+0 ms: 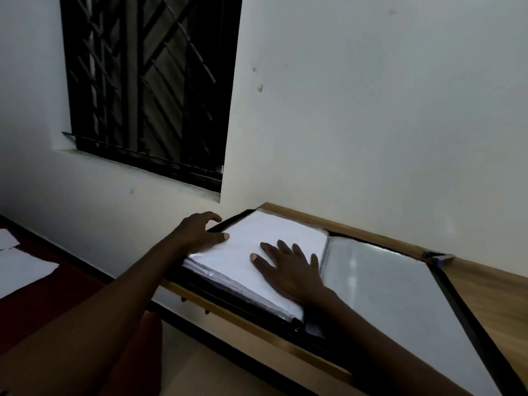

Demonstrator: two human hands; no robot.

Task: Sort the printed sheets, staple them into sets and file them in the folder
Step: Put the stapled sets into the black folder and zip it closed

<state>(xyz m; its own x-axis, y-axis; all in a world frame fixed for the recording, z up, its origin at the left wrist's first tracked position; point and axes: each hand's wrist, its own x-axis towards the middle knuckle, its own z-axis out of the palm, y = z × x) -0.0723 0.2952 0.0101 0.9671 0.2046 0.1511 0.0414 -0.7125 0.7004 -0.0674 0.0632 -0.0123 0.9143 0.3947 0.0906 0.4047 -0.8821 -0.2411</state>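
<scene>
A black display folder (pixel 445 284) lies open on the wooden desk (pixel 491 292). Its left half holds a thick stack of clear sleeves with white printed sheets (pixel 248 244) on top; its right half shows an empty glossy sleeve (pixel 400 284). My right hand (pixel 291 267) lies flat, fingers spread, on the white top sheet near the spine. My left hand (pixel 200 230) is at the folder's far left edge, thumb on the sheet and fingers curled over the black cover's rim.
The desk stands against a white wall below a barred dark window (pixel 148 81). A small blue-and-silver object (pixel 437 257) lies at the folder's far right corner. Loose white sheets (pixel 20 270) rest on a dark red surface at the left.
</scene>
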